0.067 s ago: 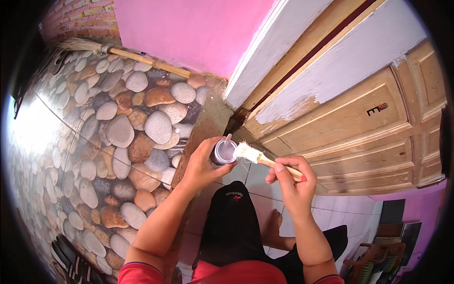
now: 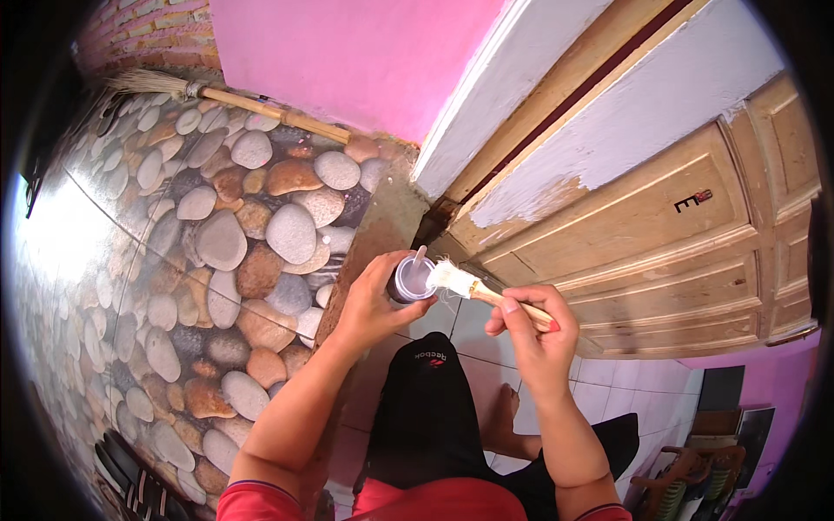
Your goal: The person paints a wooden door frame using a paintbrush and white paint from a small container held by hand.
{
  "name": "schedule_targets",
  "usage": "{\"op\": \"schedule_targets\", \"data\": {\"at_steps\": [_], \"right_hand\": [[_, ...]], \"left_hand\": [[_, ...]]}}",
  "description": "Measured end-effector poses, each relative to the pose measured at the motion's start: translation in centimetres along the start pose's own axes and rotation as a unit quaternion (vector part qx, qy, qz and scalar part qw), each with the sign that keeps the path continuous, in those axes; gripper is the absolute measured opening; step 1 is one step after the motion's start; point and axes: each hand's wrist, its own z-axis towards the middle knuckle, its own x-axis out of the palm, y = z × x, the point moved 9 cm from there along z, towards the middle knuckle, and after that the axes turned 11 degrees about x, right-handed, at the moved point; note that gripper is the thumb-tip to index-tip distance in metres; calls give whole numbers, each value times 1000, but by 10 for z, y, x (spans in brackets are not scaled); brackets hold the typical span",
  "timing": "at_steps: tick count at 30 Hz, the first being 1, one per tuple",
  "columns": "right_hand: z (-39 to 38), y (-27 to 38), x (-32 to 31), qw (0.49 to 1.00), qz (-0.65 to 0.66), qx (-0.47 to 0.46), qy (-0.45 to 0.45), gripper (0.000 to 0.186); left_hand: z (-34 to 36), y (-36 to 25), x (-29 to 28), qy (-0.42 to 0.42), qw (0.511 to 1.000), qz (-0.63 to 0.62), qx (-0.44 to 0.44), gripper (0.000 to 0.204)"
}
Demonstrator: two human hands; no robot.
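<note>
My left hand point(image 2: 375, 300) is wrapped round a small open cup of pale paint point(image 2: 415, 276), with a short stirring stick point(image 2: 420, 254) leaning up against its rim. In my right hand point(image 2: 539, 328) is a paintbrush point(image 2: 484, 292), gripped by its wooden handle between thumb and fingers. The brush's white, splayed bristles are at the cup's right rim; whether they touch it I cannot tell. Beyond both hands stands a wooden panel door point(image 2: 625, 204), its frame-side strip coated in pale lavender-white paint point(image 2: 625, 113) with a ragged lower edge over bare wood.
A white-painted door frame point(image 2: 486, 78) meets a pink wall point(image 2: 347, 61). On the pebble-patterned floor point(image 2: 217, 239) at left, a broom point(image 2: 252, 106) lies along the wall. A raised concrete threshold point(image 2: 382, 217) borders pale tiles point(image 2: 486, 334). Wooden furniture point(image 2: 695, 473) stands at lower right.
The paintbrush and my right hand have shifted very slightly left, toward the cup. My left hand and the cup stay where they were.
</note>
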Motion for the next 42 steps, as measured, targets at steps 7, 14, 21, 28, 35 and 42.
{"op": "schedule_targets", "data": {"at_steps": [7,14,21,28,35,42], "right_hand": [[4,-10,20,998,-60,-11,14,11],[5,-10,21,997,-83,-4,1,12],[12,-15,4,998,40,53,-18,13],[16,-43,-10,980,131,144,-48,18],[14,-78,-13,944,240,220,-56,16],[13,-102,-16,897,347,270,-47,19]], "left_hand": [[-3,3,0,0,1000,-9,5,68],[-2,2,1,4,1000,-7,1,69],[0,0,1,1,1000,1,-2,66],[0,1,1,-2,1000,-2,-9,65],[-2,2,-1,-2,1000,2,-6,66],[0,-1,1,-1,1000,6,-9,67]]}}
